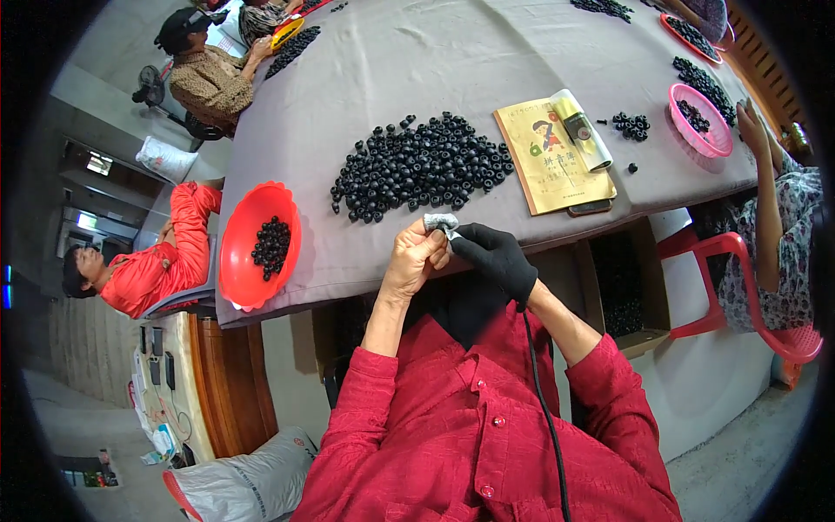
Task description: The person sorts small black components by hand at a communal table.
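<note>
My bare left hand and my right hand, in a black glove, meet just in front of the table's near edge. A greyish-white wrapping covers a left fingertip. The left fingers are closed in a pinch, and the gloved right fingers press together against them. Whatever lies between the fingertips is too small or hidden to make out. On the grey tablecloth beyond my hands spreads a pile of small black round pieces, several with a hole showing.
A red scalloped bowl with black pieces stands left. Right of the pile lie a yellow booklet, a clear-and-yellow packet and a phone. A pink basket stands farther right. Other people sit around the table. A black cord hangs over my shirt.
</note>
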Demonstrator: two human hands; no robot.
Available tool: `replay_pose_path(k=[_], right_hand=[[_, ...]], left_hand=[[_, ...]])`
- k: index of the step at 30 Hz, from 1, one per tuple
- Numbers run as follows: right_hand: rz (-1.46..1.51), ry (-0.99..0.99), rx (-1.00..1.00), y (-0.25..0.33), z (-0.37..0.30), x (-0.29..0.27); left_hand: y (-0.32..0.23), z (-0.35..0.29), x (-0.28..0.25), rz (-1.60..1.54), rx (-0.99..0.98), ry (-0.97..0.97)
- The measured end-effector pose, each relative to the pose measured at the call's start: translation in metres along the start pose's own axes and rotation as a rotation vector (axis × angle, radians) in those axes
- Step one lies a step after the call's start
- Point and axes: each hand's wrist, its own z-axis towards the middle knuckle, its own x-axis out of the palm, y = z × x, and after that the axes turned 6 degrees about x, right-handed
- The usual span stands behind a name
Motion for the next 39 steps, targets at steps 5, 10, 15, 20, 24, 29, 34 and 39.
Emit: replay_pose_path(k=[5,10,15,20,24,29,34,39], right_hand=[[0.023,0.022,0.006,-0.0045,0.0014,-0.002],[0.013,0.014,-0.006,-0.0031,0.0017,-0.0018],[0.06,0.003,0.009,-0.0066,0.0035,-0.0014],[0.028,-0.003,-0.007,-0.0036,0.0016,-0.0022],[0.007,0.007,-0.009,-0.0001,0.0006,-0.0007],[0.026,0.008,-0.038,-0.0078,0.0028,-0.0029],[0.014,-0.005,-0.037,-0.0065,0.0026,-0.0016],[-0.031,0.003,-0.02,-0.0038,0.0021,-0.0013]], left_hand=[[0.0002,0.0005,-0.0005,0.009,-0.01,-0.003],[-0.001,0.0008,-0.0012,0.009,-0.009,0.016],[-0.001,0.0021,-0.0014,0.018,-0.016,0.013],[-0.0011,0.0027,0.0005,0.024,-0.033,0.003],[-0.0021,0.001,-0.0009,0.026,-0.03,-0.004],[-0.0003,0.0024,-0.0014,0.034,-0.035,0.011],[-0.0019,0.0014,-0.0019,0.024,-0.046,0.009],[-0.0021,0.0006,-0.002,0.037,-0.042,0.007]])
